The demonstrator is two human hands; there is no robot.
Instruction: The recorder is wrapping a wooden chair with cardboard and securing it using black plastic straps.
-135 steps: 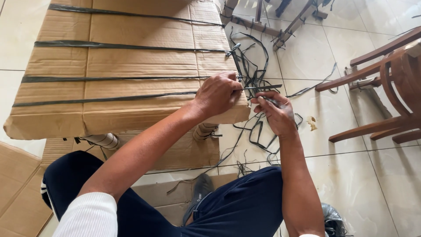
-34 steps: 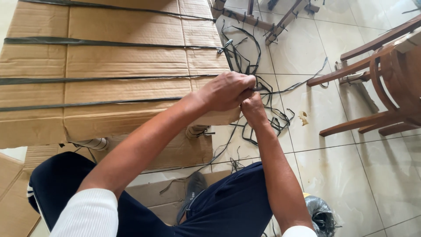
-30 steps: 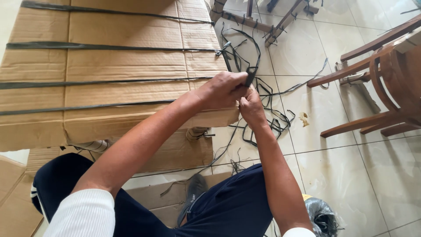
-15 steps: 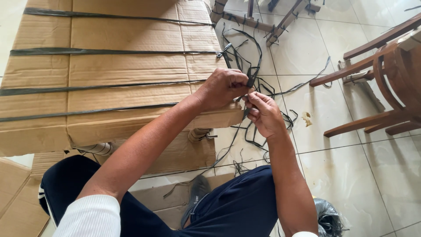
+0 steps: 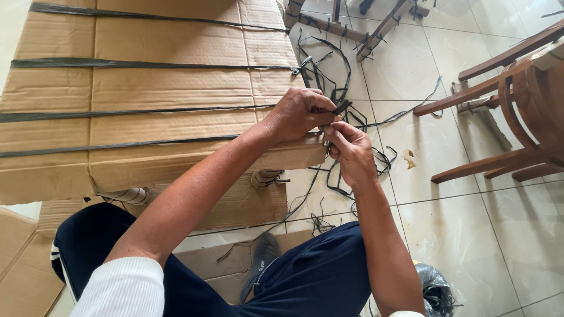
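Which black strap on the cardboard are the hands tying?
The nearest strap, lowest of four across the cardboard-wrapped package. Its end meets the left hand and right hand at the corner.

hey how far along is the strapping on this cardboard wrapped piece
Done, by the look of it: four dark plastic straps lie taut across the brown cardboard wrapping. In hand: the left hand and right hand pinch a dark strap end at the wrapping's right edge, apparently tying it. Left: loose dark strap offcuts litter the pale tiled floor, and the paper-wrapped legs underneath carry no cardboard.
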